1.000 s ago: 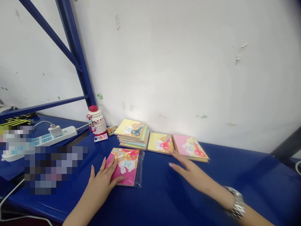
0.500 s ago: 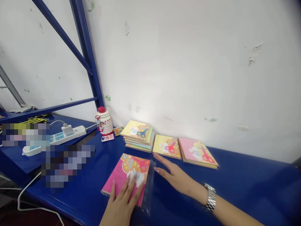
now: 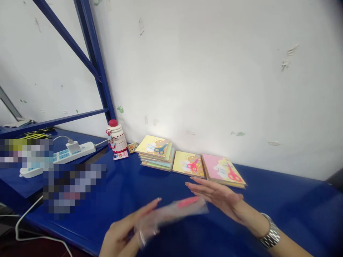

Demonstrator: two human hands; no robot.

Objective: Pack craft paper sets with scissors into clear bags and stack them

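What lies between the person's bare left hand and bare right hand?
Head view: a blurred, pink-edged flat booklet in clear plastic, held in the left hand, its far end near the right hand.

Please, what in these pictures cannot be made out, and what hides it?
All in head view:
Flat item in the left hand: motion blur hides its face.
Two pixelated patches: mosaic hides what lies beneath.
Small gold packet: too small to read.
Lower stacked books: upper books cover them.

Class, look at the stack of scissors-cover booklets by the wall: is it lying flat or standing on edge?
Lying flat: the stacked booklets rest face up on the blue table, one on another, with a yellow top cover showing.
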